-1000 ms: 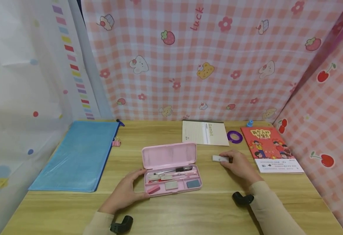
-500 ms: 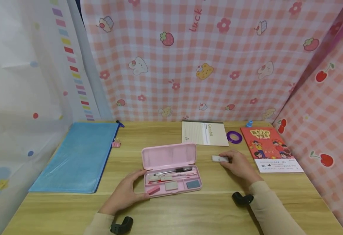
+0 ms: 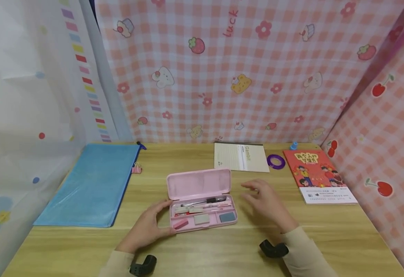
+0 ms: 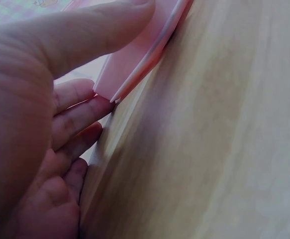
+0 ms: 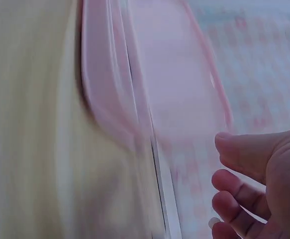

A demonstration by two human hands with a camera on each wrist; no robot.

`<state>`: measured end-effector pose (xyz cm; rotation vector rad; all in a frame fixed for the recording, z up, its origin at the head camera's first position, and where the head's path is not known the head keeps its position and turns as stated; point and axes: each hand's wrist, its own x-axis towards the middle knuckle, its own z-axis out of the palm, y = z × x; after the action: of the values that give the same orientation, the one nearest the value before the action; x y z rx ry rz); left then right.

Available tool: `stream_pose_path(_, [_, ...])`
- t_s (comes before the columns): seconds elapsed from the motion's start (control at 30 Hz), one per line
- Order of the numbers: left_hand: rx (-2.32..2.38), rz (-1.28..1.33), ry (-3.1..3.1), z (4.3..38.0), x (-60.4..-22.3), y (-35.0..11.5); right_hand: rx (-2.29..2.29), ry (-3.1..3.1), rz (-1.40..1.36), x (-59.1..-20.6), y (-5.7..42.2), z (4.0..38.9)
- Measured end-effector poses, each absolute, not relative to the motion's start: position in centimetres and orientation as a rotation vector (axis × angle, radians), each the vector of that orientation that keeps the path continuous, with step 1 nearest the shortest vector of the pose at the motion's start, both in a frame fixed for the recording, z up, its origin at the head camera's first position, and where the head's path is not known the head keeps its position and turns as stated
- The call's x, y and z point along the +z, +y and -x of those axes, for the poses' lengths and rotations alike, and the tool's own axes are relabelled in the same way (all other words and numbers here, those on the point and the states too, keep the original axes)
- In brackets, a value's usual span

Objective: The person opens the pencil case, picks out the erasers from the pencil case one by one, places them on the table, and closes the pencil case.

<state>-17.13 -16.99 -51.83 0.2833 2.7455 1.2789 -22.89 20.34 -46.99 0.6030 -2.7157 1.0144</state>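
An open pink pencil case point(image 3: 198, 184) lies in the middle of the table. Pens point(image 3: 202, 202), a pink eraser point(image 3: 180, 224), a pale eraser point(image 3: 202, 219) and a blue-grey eraser point(image 3: 227, 217) fill its tray. My left hand point(image 3: 150, 227) rests at the case's left end; in the left wrist view its thumb point(image 4: 100, 30) reaches over the side and fingertips touch the corner. My right hand point(image 3: 266, 200) is just right of the case, fingers loosely bent. A gap shows between thumb point(image 5: 249, 149) and fingers point(image 5: 237, 194). The small white block is hidden from the head view.
A blue zip folder point(image 3: 91, 184) and a pink binder clip point(image 3: 137, 168) lie on the left. Towards the back are a notebook point(image 3: 236, 157) and a purple tape roll point(image 3: 276, 161). A red book point(image 3: 313, 169) and a small blue object point(image 3: 293, 146) are on the right.
My right hand, which held the white block on the table, has moved left towards the pencil case with thumb and fingers spread apart. My left hand stays at the case.
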Motion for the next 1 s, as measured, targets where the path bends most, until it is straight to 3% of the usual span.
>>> stream_pose_path(0.43, [1.287,-0.289,2.742,17.3,-51.9,-17.1,1.109,-2.743,-1.013,-47.9,9.5,21.1])
stream_pose_path(1.0, [1.261,-0.271,2.732,17.1,-51.7,-17.0,0.893,-2.804,-0.97,-49.6,7.8,21.2])
